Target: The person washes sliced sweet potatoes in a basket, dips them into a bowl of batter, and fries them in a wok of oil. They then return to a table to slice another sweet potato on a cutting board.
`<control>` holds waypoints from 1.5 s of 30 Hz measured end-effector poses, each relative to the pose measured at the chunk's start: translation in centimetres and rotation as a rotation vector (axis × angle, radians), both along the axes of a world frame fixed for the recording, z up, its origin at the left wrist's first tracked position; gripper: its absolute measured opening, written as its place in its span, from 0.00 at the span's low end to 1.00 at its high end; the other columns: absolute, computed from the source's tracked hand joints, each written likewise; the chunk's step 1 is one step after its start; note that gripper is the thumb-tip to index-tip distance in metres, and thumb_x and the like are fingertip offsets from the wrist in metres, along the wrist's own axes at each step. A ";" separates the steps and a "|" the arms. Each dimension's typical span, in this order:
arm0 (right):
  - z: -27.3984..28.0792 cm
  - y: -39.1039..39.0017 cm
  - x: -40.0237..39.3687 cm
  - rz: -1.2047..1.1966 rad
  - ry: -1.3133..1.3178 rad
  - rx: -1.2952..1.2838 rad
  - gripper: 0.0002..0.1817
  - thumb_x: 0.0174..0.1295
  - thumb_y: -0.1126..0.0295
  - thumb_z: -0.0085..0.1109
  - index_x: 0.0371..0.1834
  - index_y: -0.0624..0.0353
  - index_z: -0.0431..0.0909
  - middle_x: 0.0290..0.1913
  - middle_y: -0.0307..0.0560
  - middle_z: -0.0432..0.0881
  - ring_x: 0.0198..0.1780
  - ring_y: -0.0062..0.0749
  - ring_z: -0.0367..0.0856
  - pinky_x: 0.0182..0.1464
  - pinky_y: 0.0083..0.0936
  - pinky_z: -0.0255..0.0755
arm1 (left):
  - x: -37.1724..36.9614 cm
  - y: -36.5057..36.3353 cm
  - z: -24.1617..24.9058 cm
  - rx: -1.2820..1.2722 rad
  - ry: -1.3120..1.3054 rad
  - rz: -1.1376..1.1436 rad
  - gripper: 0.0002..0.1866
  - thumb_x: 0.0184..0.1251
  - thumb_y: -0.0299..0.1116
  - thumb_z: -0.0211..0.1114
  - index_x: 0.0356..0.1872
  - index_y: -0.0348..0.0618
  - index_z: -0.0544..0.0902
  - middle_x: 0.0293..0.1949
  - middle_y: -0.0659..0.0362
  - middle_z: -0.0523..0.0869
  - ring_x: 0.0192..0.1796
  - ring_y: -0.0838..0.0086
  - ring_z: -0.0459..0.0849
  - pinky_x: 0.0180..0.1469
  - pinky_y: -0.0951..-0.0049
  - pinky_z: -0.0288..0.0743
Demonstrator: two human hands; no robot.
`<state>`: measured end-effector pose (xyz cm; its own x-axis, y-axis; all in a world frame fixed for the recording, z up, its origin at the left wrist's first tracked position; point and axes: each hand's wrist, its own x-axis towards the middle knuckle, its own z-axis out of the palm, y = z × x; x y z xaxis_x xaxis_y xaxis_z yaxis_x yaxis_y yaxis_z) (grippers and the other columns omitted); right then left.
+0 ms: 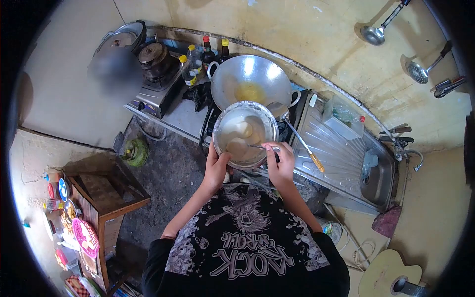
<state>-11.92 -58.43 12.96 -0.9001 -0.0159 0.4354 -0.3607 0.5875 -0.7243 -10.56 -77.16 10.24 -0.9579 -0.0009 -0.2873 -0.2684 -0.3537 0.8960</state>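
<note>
Stained yellowish walls [316,34]; dark rough floor [168,178]; wooden side table [106,195] at left.

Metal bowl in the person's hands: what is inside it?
The metal bowl holds pale batter or dough, with a spoon dipped in, gripped by the right hand. The batter covers the bowl's bottom.

Person, one. Black short-sleeved T-shirt [245,247] with dense grey-white graphic print across the front: a skull-like figure at chest level, ornate swirls on both shoulders, large block lettering below. Forearms bare; both hands bare, no gloves, rings or watch visible.
</note>
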 end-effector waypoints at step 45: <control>2.1 0.5 -1.3 0.067 0.280 0.209 0.06 0.54 0.74 0.59 0.36 0.55 0.80 0.35 0.40 0.83 0.38 0.35 0.77 0.42 0.31 0.64 | -0.2 -0.2 1.1 -0.028 0.007 0.066 0.36 0.64 0.22 0.49 0.73 0.49 0.47 0.52 0.57 0.75 0.34 0.81 0.78 0.20 0.84 0.70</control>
<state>-13.22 -57.89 15.03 -0.7401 -0.1857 0.6463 -0.5711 0.6811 -0.4583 -10.79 -77.36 11.36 -0.9574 -0.0718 -0.2797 -0.2393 -0.3454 0.9074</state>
